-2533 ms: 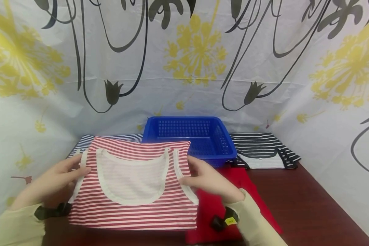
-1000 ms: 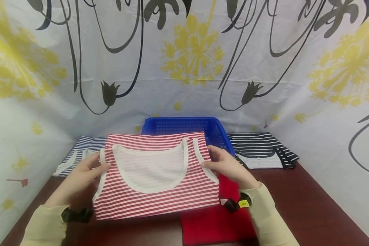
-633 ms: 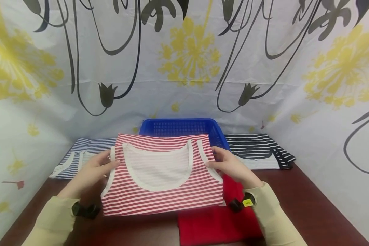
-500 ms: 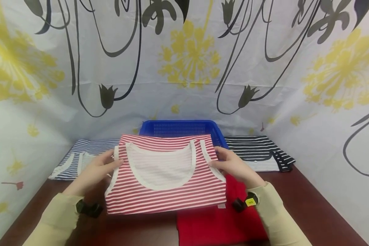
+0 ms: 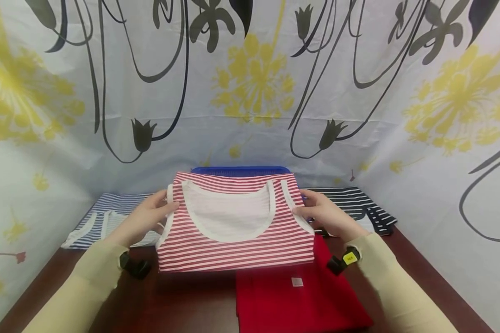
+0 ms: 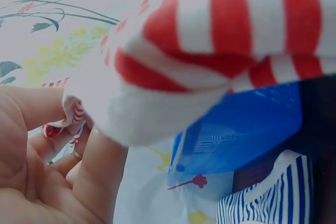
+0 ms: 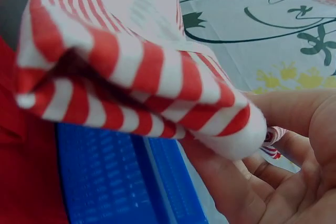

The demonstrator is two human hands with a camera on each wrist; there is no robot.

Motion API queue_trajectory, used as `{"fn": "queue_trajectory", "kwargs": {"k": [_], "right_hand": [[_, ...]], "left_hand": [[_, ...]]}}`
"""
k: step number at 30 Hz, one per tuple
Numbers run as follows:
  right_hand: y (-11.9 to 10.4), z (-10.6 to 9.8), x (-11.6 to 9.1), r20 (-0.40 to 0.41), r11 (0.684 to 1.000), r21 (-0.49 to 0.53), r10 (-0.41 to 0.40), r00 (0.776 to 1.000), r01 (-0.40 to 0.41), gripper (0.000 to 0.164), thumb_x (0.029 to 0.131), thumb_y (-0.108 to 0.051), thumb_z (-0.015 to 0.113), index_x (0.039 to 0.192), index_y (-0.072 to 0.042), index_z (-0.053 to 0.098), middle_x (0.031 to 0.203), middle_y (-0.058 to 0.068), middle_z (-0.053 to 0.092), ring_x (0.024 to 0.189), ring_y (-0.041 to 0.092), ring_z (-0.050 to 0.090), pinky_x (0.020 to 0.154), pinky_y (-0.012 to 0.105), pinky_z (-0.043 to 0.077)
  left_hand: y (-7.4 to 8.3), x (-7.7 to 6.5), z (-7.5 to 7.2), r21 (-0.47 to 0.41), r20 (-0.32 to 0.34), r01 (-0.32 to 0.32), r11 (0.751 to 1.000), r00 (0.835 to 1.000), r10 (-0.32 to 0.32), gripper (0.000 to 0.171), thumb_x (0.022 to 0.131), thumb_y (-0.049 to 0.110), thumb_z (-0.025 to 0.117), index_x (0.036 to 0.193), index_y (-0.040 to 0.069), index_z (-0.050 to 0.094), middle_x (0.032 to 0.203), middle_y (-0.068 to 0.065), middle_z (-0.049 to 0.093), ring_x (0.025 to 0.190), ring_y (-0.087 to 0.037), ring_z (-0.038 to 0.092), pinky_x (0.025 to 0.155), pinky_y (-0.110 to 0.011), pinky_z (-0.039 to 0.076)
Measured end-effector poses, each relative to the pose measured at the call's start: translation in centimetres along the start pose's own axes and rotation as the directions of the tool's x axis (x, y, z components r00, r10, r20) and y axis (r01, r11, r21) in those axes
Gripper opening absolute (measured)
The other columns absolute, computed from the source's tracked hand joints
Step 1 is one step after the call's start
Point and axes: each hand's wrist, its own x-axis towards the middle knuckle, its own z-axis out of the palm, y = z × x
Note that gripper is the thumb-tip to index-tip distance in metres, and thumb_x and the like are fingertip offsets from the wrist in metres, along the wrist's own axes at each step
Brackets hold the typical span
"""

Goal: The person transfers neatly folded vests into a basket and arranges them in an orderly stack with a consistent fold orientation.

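A folded red-and-white striped tank top (image 5: pixel 237 252) with white neck and armhole trim is held up between both hands. My left hand (image 5: pixel 147 217) pinches its left side at the white armhole trim, thumb in front and fingers behind. On the opposite side my right hand (image 5: pixel 327 213) grips the other armhole edge the same way. In the left wrist view the tank top (image 6: pixel 231 19) bulges past the left hand (image 6: pixel 52 156). The right wrist view shows its layered folds (image 7: pixel 152 77) above the blue basket (image 7: pixel 110 177), with the right hand (image 7: pixel 273 171) at the trim.
Behind the top stands the blue basket (image 5: pixel 241 171), mostly hidden in the head view. A blue-striped garment (image 5: pixel 87 226) lies at the back left, a black-striped one (image 5: pixel 354 201) at the back right. A red folded garment (image 5: pixel 291 300) lies in front on the dark table (image 5: pixel 183 300).
Both hands have carried the tank top rightward and forward, up over the basket, covering more of it. More of the red garment and its white label shows below. The grip looks the same.
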Motion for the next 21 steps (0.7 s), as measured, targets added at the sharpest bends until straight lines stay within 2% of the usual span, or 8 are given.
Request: {"fn": "queue_trajectory", "kwargs": {"k": [4,9,14,21], "right_hand": [[-0.7,-0.8,0.4,0.018,1.000,-0.006,-0.008,1.000,0.009,0.070,0.094,-0.016,0.064,0.152,-0.009,0.027,0.133,0.024,0.052,0.093,0.026,0.065,0.072,0.044,0.057],[-1.6,-1.7,0.7,0.038,1.000,0.002,-0.009,0.999,0.009,0.071,0.095,-0.016,0.062,0.154,-0.010,0.022,0.135,0.024,0.050,0.098,0.023,0.064,0.078,0.042,0.056],[-2.6,-2.4,1.2,0.026,1.000,-0.005,0.002,1.000,-0.002,0.075,0.095,-0.017,0.063,0.155,-0.011,0.019,0.132,0.023,0.053,0.099,0.022,0.064,0.082,0.042,0.055],[-3.8,-3.3,2.2,0.032,1.000,0.004,-0.004,0.999,0.004,0.074,0.095,-0.014,0.062,0.155,-0.010,0.019,0.124,0.017,0.058,0.096,0.021,0.065,0.081,0.041,0.055]], "left_hand": [[0.8,0.8,-0.2,-0.013,0.024,-0.021,1.000,0.999,0.022,0.066,0.099,0.039,0.054,0.154,0.015,0.025,0.129,-0.026,0.052,0.083,-0.030,0.065,0.065,-0.043,0.056],[2.1,2.0,-0.9,-0.015,0.052,-0.011,1.000,0.999,0.012,0.067,0.100,0.037,0.053,0.154,0.014,0.021,0.132,-0.027,0.049,0.092,-0.032,0.067,0.069,-0.043,0.057],[3.3,2.8,-1.6,-0.045,0.080,-0.011,0.999,0.997,0.014,0.066,0.101,0.034,0.051,0.155,0.014,0.018,0.135,-0.028,0.046,0.101,-0.036,0.064,0.074,-0.045,0.057],[4.4,3.9,-2.3,-0.024,0.093,-0.009,1.000,0.996,0.012,0.065,0.102,0.035,0.049,0.155,0.014,0.018,0.135,-0.024,0.048,0.109,-0.038,0.061,0.078,-0.045,0.056]]}}
